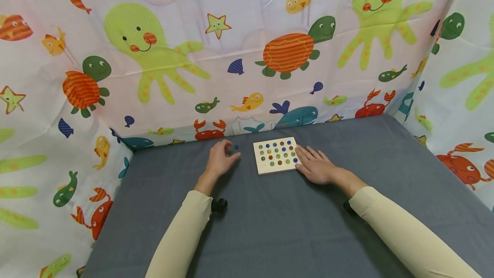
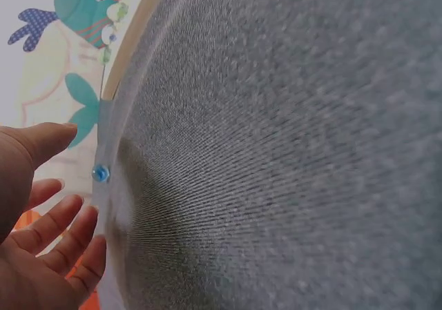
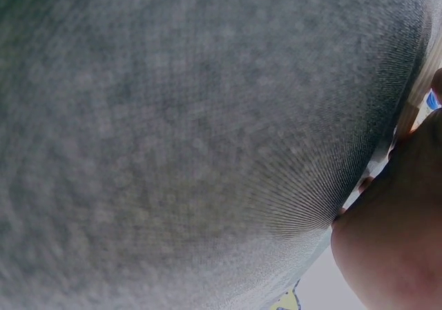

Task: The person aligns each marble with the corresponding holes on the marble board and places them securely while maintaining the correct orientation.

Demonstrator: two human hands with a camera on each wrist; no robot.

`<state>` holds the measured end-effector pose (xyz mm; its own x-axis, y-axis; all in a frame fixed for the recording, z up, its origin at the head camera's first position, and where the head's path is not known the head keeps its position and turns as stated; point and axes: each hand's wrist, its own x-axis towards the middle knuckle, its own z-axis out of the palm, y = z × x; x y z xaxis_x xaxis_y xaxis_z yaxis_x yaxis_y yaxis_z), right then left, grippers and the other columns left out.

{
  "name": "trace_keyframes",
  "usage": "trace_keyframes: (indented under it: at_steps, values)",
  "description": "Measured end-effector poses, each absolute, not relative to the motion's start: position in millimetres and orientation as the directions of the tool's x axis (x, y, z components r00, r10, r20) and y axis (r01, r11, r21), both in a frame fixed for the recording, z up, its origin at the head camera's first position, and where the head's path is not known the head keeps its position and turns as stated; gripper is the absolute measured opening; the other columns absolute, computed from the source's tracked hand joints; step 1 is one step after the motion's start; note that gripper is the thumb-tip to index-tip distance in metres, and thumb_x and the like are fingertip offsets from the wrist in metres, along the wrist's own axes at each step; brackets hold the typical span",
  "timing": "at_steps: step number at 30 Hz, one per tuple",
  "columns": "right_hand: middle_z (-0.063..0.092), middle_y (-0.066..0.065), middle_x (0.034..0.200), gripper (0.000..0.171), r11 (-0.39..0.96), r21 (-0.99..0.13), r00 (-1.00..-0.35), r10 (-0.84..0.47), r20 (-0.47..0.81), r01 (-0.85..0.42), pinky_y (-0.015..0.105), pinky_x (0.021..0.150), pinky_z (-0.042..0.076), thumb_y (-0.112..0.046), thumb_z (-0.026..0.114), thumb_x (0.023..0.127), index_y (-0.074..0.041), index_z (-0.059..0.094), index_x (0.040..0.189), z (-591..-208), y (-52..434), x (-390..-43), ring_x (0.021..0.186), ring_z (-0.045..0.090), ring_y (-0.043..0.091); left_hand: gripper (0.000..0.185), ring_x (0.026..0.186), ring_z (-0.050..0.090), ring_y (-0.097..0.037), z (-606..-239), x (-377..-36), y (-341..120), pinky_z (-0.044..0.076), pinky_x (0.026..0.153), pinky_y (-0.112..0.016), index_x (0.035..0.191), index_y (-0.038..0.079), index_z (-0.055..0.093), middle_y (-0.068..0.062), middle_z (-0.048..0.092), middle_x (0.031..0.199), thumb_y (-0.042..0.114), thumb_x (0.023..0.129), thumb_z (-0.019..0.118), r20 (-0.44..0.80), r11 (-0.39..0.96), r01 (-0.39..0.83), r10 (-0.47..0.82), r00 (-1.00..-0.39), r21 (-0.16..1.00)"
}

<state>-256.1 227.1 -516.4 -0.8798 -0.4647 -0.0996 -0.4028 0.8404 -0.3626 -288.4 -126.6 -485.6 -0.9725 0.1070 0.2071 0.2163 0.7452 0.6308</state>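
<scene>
A pale wooden board lies on the grey cloth, with rows of coloured glass marbles set into it. At its near left corner one spot shows no coloured marble. My right hand rests against the board's right edge, fingers extended and thumb touching the near corner. Left of the board, a single blue marble sits on the cloth; it also shows as a blue marble in the left wrist view. My left hand is beside that marble, thumb and fingers apart, holding nothing.
Grey cloth covers the table. Behind it and at both sides hangs a white curtain printed with sea animals. A black wrist device shows at the left cuff.
</scene>
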Motion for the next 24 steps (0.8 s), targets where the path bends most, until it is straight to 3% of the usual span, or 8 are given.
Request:
trace_keyframes:
  at_steps: [7, 24]
  values:
    - [0.006, 0.012, 0.172, 0.067, 0.837, -0.376, -0.880, -0.464, -0.101, -0.398, 0.066, 0.119, 0.001, -0.041, 0.033, 0.111, -0.007, 0.010, 0.165, -514, 226, -255, 0.156, 0.005, 0.041, 0.043, 0.099, 0.057, -0.033, -487, -298, -121, 0.048, 0.090, -0.048, 0.125, -0.001, 0.064, -0.018, 0.063, 0.109, 0.023, 0.093, 0.078, 0.153, 0.748, 0.157, 0.075, -0.985, 0.645]
    - [0.006, 0.011, 0.172, 0.070, 0.836, -0.366, -0.875, -0.473, -0.102, -0.409, 0.066, 0.119, 0.002, -0.047, 0.031, 0.111, -0.008, 0.009, 0.165, -515, 229, -257, 0.156, 0.005, 0.041, 0.033, 0.104, 0.061, -0.032, -488, -310, -112, 0.049, 0.094, -0.047, 0.120, 0.001, 0.068, -0.015, 0.067, 0.110, 0.022, 0.095, 0.075, 0.069, 0.749, 0.027, -0.025, -0.997, 0.662]
